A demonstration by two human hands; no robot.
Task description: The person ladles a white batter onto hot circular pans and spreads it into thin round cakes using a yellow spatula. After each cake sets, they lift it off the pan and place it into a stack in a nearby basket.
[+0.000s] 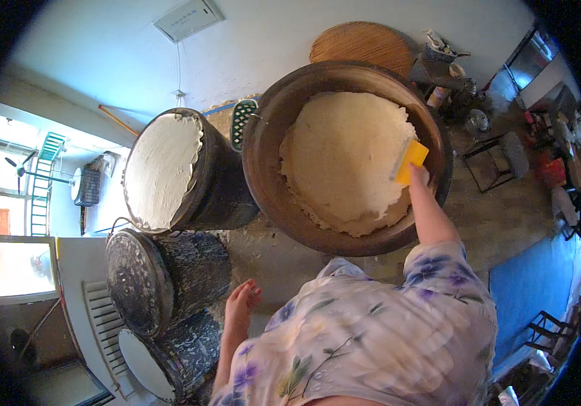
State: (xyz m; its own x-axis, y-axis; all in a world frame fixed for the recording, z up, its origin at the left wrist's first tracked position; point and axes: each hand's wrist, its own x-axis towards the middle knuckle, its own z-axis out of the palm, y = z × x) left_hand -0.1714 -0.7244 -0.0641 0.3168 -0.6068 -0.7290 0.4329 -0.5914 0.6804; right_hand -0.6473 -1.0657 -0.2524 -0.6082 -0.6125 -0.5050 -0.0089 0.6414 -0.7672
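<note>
A yellow scraper is in my right hand, its blade at the right side of a pale, flat round layer, which looks like dough or batter. The layer has ragged edges and fills the bottom of a wide brown basin with a high rim. My right arm reaches over the basin's near right rim. My left hand hangs low at my left, away from the basin, fingers curled in with nothing visible in them. It is nearest to a dark, crusted round drum.
Left of the basin stands a dark drum topped with a pale, ragged-edged layer. Another pale-topped vessel is at the lower left. A green crate and a round woven board are behind. A stool stands right.
</note>
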